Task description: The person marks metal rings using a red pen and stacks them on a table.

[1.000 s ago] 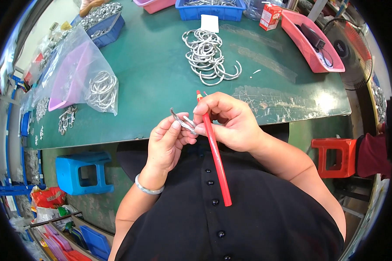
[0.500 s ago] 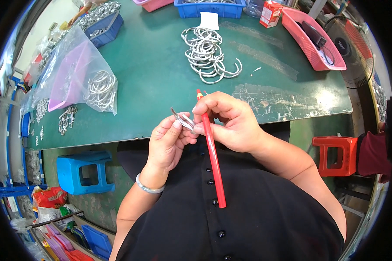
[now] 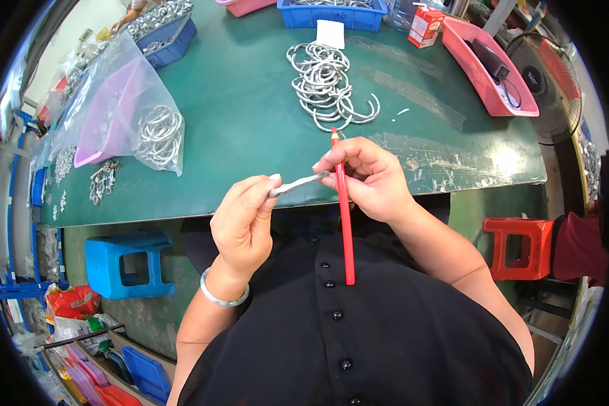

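Note:
Over the near table edge, my left hand (image 3: pixel 242 220) pinches one end of a silver metal ring (image 3: pixel 299 184), seen nearly edge-on, so its full shape is hidden. My right hand (image 3: pixel 372 179) is closed around a red pencil (image 3: pixel 346 223), its sharpened tip pointing away from me and its long body hanging toward my black top. The thumb and fingertip of that hand also meet the far end of the ring. Beyond my hands lies a loose pile of silver open metal rings (image 3: pixel 325 78) on the green table (image 3: pixel 237 122).
A clear plastic bag (image 3: pixel 159 139) with rings and a pink basket (image 3: pixel 111 122) lie on the left. Blue bins (image 3: pixel 330 17) stand at the back, a pink basket (image 3: pixel 484 71) and red carton (image 3: pixel 425 27) at right. Below are blue (image 3: pixel 130 265) and red (image 3: pixel 517 249) stools.
My hands have moved apart and the ring is now stretched between them, turned edge-on. My right hand has shifted slightly right with the pencil, which now stands more upright.

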{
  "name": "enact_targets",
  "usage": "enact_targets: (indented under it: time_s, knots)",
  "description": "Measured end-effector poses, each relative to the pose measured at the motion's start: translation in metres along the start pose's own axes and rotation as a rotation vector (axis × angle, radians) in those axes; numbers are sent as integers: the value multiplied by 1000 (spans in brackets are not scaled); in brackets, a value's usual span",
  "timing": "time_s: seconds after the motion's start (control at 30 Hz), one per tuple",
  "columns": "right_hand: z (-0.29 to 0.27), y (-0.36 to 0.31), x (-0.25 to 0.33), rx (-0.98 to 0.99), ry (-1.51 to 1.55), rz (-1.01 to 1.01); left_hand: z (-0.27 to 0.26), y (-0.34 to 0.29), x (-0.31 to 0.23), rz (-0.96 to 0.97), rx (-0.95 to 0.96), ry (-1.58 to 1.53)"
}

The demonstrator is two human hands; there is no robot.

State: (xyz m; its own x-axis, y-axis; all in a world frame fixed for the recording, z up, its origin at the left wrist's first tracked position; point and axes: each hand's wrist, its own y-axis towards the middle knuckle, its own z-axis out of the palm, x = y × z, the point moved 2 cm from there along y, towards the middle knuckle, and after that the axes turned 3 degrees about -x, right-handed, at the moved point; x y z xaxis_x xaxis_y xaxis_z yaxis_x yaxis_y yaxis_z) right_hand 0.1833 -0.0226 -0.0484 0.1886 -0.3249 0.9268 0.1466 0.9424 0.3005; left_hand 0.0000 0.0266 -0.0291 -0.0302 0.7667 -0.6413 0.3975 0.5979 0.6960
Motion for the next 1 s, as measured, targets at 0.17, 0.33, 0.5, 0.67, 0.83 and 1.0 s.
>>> enact_targets:
  time_s: [0.17,0.33,0.5,0.67,0.83,1.0]
  knots:
    - [0,0,0,-12,77,18,2,7,-12,94,-27,80]
    - [-1,2,1,-5,81,16,2,9,-19,143,16,163]
    - [-2,2,0,-6,104,55,2,9,-16,75,25,101]
    - [1,-1,1,-30,155,102,5,-5,-8,-392,-32,-312]
    - [0,3,1,-93,151,326,7,-5,6,-774,-33,-681]
    - [-1,2,-2,-127,182,387,11,-12,14,-937,-38,-882]
